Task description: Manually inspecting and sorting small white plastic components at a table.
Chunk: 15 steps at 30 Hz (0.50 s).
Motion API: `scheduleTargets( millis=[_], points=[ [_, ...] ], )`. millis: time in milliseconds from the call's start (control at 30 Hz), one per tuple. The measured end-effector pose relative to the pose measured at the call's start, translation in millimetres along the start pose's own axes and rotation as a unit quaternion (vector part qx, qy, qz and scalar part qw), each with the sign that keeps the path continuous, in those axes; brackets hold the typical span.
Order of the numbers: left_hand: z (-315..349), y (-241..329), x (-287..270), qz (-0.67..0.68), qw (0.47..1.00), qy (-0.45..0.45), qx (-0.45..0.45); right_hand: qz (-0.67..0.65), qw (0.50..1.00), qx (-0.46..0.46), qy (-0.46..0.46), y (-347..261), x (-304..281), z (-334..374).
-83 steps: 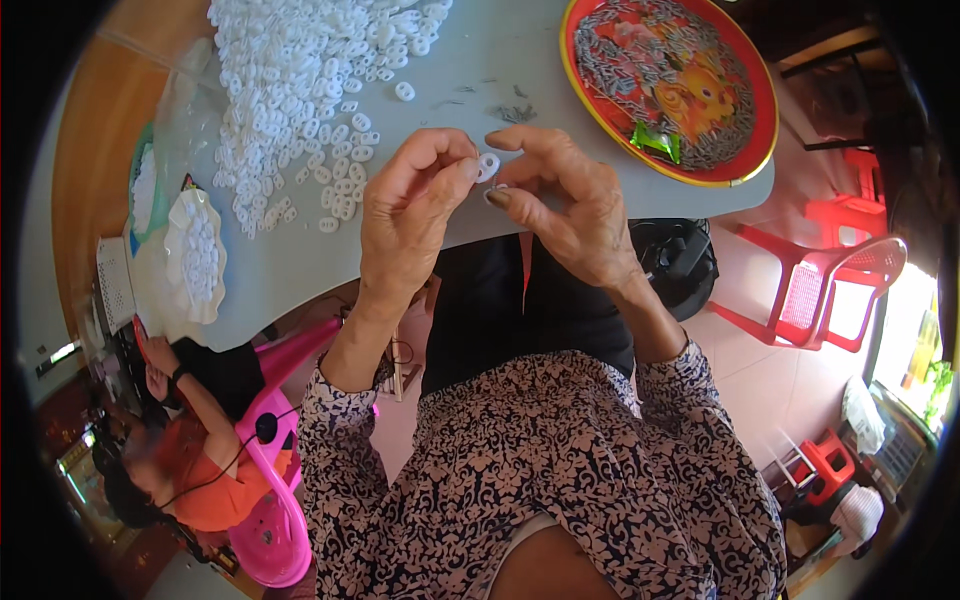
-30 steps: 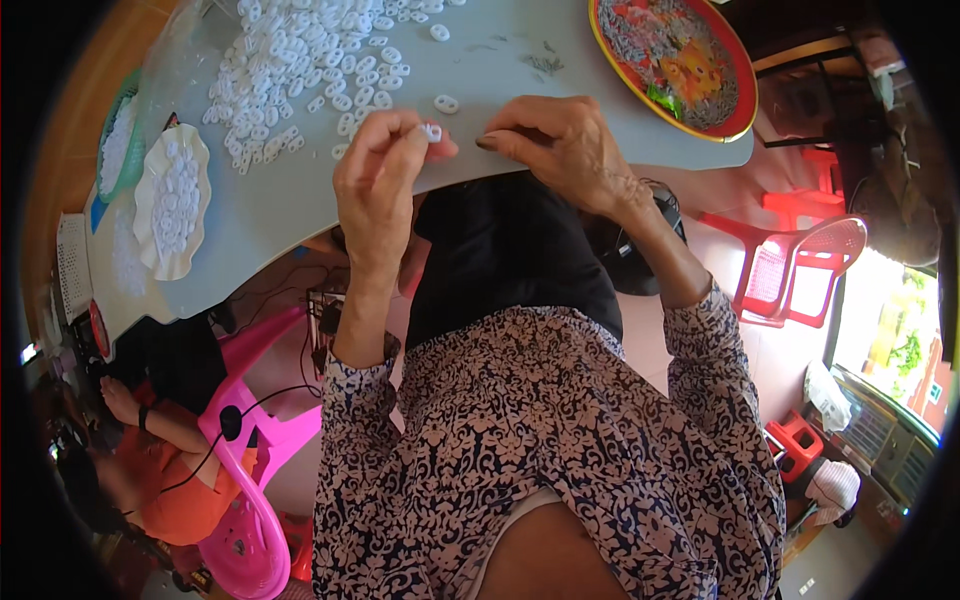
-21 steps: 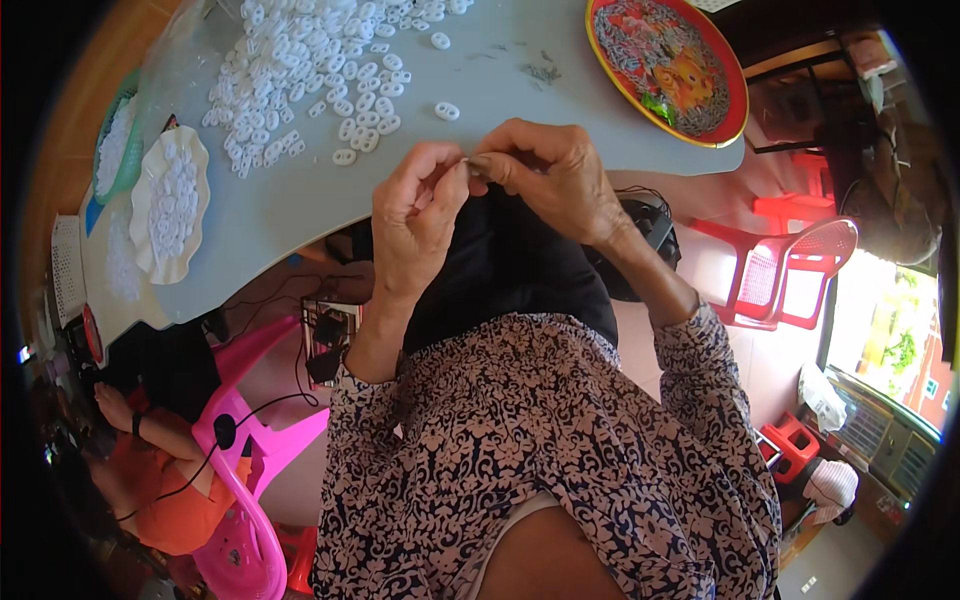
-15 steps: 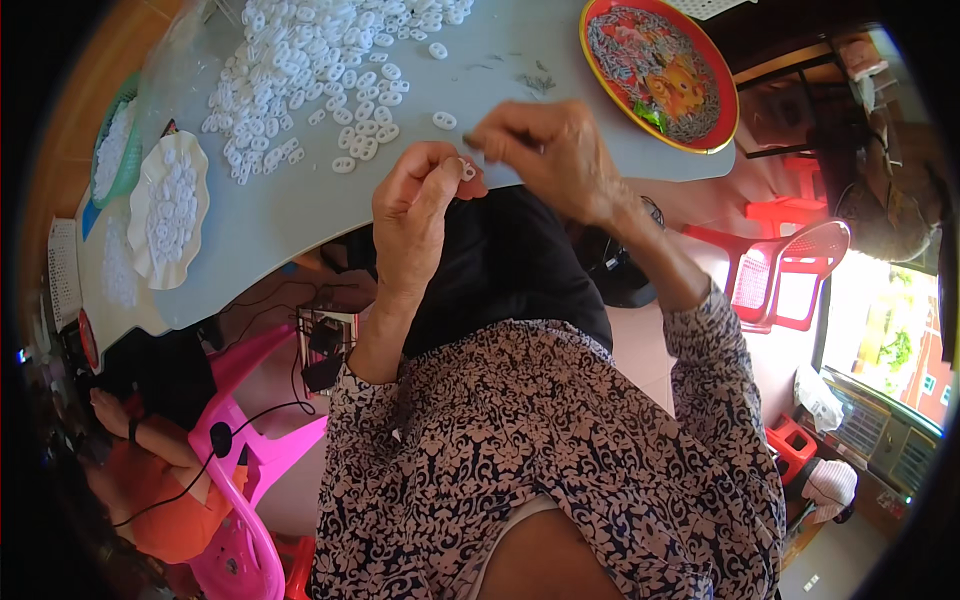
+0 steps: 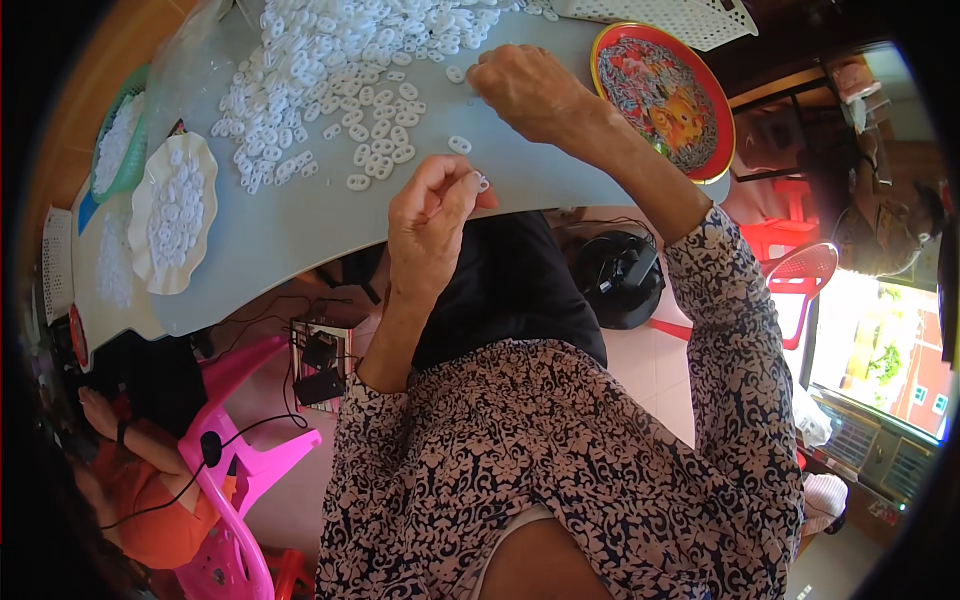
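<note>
My left hand (image 5: 428, 225) is closed, pinching a small white plastic piece with round holes (image 5: 482, 182) between thumb and forefinger in front of the table edge. My right hand (image 5: 530, 95) reaches over the tabletop with its back up and fingers curled together, tips down near the surface. What those fingertips hold, if anything, is hidden. Close by on the table lies a large pile of white oval two-hole pieces (image 5: 320, 75). A single loose piece (image 5: 459, 145) rests between my two hands. Right of my right hand stands a red, yellow-rimmed tray (image 5: 722, 150) with many small grey metal-looking bits.
At the left are a scalloped cream dish (image 5: 205, 215) of white pieces and a green basket (image 5: 128, 170). A white perforated basket (image 5: 690, 22) stands at the back right. Another person in orange (image 5: 160, 515) sits by a pink chair (image 5: 240, 530) at the lower left.
My right hand has moved up and away from my left hand, out over the tabletop. My left hand keeps its pinch on the white piece. The view has shifted slightly.
</note>
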<state>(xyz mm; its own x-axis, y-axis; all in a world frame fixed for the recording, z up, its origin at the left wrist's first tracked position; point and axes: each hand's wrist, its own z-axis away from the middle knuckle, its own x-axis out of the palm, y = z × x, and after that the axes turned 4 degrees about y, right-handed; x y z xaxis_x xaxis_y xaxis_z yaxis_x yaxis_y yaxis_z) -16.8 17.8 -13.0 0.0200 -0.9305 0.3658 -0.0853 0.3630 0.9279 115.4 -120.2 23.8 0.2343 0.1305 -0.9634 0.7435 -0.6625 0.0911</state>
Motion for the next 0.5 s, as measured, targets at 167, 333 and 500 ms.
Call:
scheduleTargets(
  millis=[167, 333, 500],
  points=[
    [-2.6, -3.7, 1.6, -0.019, 1.0, -0.004, 0.019, -0.01, 0.999, 0.035, -0.024, 11.0, 0.2, -5.5],
    [-3.6, -3.2, -0.3, -0.038, 0.999, -0.008, 0.019, -0.15, 0.987, 0.058, -0.001, 31.7, -0.3, -4.9],
    [-2.6, -2.1, -0.6, -0.051, 0.999, -0.004, 0.015, -0.097, 0.995, 0.014, -0.013, 19.8, -1.2, 0.3]
  ],
)
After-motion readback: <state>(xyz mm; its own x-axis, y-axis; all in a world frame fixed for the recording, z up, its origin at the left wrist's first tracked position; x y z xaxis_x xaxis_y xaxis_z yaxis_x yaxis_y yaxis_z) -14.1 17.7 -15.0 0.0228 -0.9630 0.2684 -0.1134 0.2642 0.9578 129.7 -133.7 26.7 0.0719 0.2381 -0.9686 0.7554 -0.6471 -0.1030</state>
